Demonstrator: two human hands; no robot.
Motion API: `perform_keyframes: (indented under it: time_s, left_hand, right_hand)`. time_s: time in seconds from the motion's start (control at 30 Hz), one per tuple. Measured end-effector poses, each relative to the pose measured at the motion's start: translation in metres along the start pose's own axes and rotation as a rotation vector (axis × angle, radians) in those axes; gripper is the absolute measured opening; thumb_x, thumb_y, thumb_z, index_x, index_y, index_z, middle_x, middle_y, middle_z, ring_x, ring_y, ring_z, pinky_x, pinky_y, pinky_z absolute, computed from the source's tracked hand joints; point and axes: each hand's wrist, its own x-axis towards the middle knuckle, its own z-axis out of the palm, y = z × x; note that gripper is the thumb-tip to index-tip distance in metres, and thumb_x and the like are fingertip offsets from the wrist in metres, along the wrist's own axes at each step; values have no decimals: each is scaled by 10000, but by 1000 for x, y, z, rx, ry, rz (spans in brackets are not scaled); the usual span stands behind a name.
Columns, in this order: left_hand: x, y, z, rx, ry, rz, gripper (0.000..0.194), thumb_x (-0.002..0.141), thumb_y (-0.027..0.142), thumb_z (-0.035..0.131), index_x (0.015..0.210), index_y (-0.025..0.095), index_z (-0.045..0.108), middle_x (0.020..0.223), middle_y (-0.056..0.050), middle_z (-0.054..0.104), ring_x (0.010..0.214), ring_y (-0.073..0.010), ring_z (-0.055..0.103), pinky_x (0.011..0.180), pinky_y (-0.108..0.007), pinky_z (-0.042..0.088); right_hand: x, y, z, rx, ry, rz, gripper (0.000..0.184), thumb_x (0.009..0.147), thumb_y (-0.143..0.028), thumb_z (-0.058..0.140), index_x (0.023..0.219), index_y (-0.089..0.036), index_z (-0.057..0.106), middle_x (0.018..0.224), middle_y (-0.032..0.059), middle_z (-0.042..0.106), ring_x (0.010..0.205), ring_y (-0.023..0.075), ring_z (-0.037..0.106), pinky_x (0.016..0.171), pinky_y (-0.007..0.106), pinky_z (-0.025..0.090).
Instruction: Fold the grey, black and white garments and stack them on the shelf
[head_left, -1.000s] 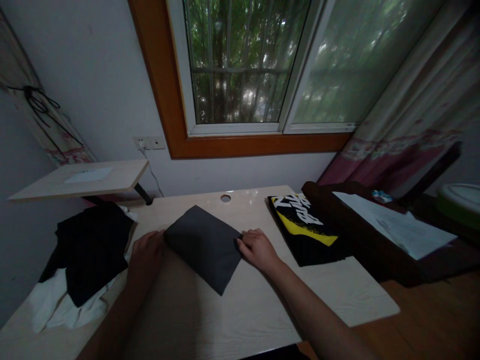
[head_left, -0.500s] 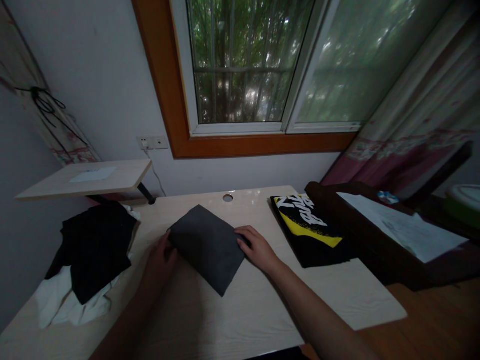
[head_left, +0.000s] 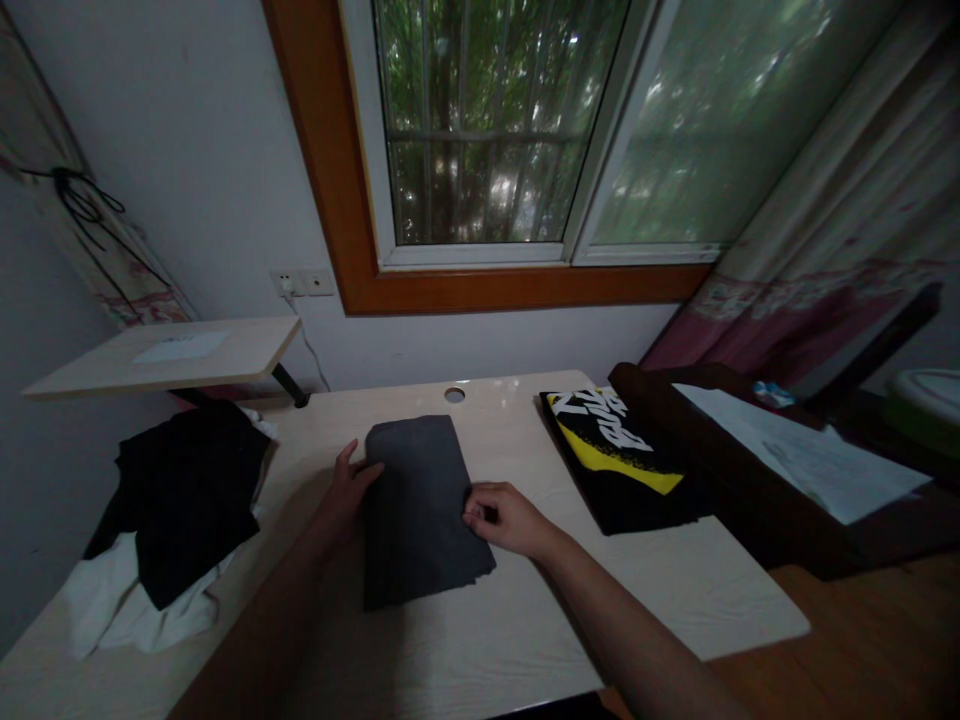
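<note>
A dark grey folded garment (head_left: pixel 420 510) lies on the table in front of me, its long sides running away from me. My left hand (head_left: pixel 349 495) is at its left edge with the fingers apart, one fingertip touching the cloth. On the opposite side, my right hand (head_left: pixel 504 515) is closed in a pinch at the right edge of the garment. The garment's near edge looks slightly uneven, with layers showing at the right corner.
A black folded shirt (head_left: pixel 615 460) with yellow and white print lies to the right. Crumpled black clothing (head_left: pixel 191 500) rests over white cloth (head_left: pixel 109 600) at the left, beside a small raised shelf (head_left: pixel 172 360). Brown furniture holding a paper sheet (head_left: pixel 795 450) stands at the right.
The grey garment has turned from a diagonal position to nearly straight. My left hand has loosened and its fingers have spread; my right hand has curled into a pinch a little lower.
</note>
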Motion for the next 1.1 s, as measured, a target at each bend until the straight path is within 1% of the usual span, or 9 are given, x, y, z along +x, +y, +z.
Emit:
perform_keyframes:
  time_s: [0.17,0.27,0.37,0.47,0.53,0.6,0.7,0.87,1.1]
  left_hand:
    - [12,6,11,-56,-70,-70,996,763,537,814,1564,357,252,1371,-148,626,1071,-293,718,901,-459,594]
    - [17,5,17,10,-29,41,1040,732,504,849,1572,351,254,1484,-151,543,1214,-312,654,996,-458,556]
    - [15,7,23,69,8,167,1071,723,446,865,1588,345,241,1611,-134,401,1377,-322,526,1105,-440,480]
    - [6,10,24,5,-39,171,1048,774,439,825,1600,407,182,1639,-99,364,1362,-310,544,1077,-440,506]
    - [0,12,22,-87,-97,138,1001,810,433,792,1594,454,169,1622,-73,402,1304,-298,598,1018,-441,550]
    - [-6,12,21,-185,-146,97,954,832,418,767,1588,461,187,1571,-62,480,1231,-288,650,971,-441,580]
    - [-12,11,24,-296,-198,37,890,847,395,742,1584,420,244,1465,-65,596,1141,-277,700,949,-448,595]
    - [-16,10,32,-376,-226,-25,826,839,353,735,1560,381,333,1398,-67,652,1125,-276,711,969,-454,590]
    - [-19,11,34,-402,-255,-39,829,826,308,727,1561,369,349,1395,-69,657,1158,-291,696,987,-465,576]
  right_hand:
    - [2,0,-2,-18,14,-10,224,923,-358,626,756,-211,644,710,-2,605,637,138,563,620,252,446]
    - [4,1,-1,-54,51,-6,306,976,-418,566,751,-217,617,713,2,595,665,149,560,656,269,459]
    - [6,4,0,-108,163,16,312,1009,-433,509,793,-227,600,786,25,607,773,181,581,763,315,486]
    - [9,7,2,-87,295,66,233,1003,-433,520,932,-227,604,923,58,626,888,205,603,851,355,503]
    - [10,9,2,-4,352,111,258,983,-444,555,1107,-220,588,1053,84,635,932,207,619,878,367,519]
    - [12,9,1,104,378,166,430,953,-469,597,1293,-217,520,1191,113,633,966,210,639,902,386,534]
    - [14,4,0,316,321,264,613,933,-516,621,1444,-241,423,1233,106,668,1038,230,669,966,429,532]
    - [18,-11,6,710,210,330,586,900,-545,677,1400,-278,528,1289,71,688,1256,275,616,1070,473,501]
    - [18,-16,7,1036,159,471,573,810,-428,793,1315,-236,602,1233,78,732,1098,272,715,1062,469,512]
